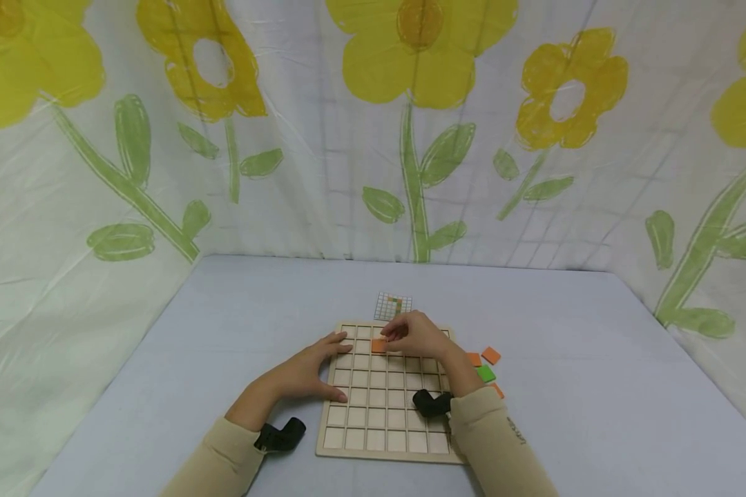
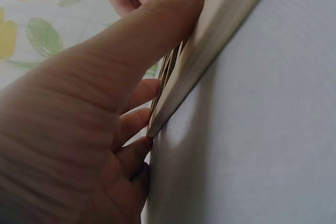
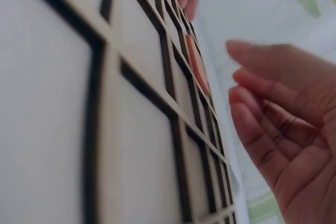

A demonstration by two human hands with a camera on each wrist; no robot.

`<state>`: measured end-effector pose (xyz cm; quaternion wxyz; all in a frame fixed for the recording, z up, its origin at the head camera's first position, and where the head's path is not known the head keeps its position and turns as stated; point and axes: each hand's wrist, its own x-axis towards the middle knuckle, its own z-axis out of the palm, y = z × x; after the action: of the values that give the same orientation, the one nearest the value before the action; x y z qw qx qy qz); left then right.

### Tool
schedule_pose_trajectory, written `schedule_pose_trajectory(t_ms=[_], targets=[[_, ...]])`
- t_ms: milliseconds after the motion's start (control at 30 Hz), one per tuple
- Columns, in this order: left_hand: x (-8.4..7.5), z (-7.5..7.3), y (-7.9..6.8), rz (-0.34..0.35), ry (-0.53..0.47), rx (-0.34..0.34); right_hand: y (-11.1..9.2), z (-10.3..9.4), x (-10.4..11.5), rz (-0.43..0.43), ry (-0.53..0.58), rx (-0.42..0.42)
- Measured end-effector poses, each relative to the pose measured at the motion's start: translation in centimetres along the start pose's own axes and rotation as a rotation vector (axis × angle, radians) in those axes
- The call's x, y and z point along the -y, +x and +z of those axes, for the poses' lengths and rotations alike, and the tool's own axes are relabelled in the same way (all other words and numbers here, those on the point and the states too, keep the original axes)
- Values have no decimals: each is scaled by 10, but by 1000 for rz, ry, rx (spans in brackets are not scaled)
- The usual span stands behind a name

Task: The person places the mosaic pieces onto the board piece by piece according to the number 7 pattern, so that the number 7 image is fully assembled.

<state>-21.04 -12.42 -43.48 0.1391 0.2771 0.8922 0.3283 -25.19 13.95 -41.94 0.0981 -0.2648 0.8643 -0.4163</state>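
Observation:
A wooden grid board (image 1: 393, 456) lies on the table, its surface divided into square cells. One orange square tile (image 1: 378, 346) sits in a cell of the second row from the far side; it also shows as an orange sliver (image 3: 198, 66) in the right wrist view. My left hand (image 1: 304, 373) rests on the board's left edge, fingers spread along the rim and thumb farther down. My right hand (image 1: 418, 336) hovers just right of the orange tile with loosely bent fingers. In the right wrist view nothing is between those fingertips (image 3: 239, 48).
Right of the board, partly behind my right forearm, lie loose tiles: an orange tile (image 1: 491, 355), a green tile (image 1: 486, 373) and others. Beyond the far edge is a small printed grid card (image 1: 382, 304) with coloured squares. A flower-patterned curtain (image 1: 311, 172) hangs behind the table (image 1: 161, 386).

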Motion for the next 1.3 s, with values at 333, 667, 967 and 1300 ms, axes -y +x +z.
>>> schedule_pose_trajectory(t_ms=[333,667,967,1300], targets=[[0,0,1,-2,-6,6,-28,-35,5,39,57,24],[0,0,0,-8,0,2,-69,-54,-2,53,32,55],[2,2,0,-12,3,0,-105,-59,-7,65,-6,67],[2,2,0,-5,4,-3,-143,-59,-18,70,-22,22]])
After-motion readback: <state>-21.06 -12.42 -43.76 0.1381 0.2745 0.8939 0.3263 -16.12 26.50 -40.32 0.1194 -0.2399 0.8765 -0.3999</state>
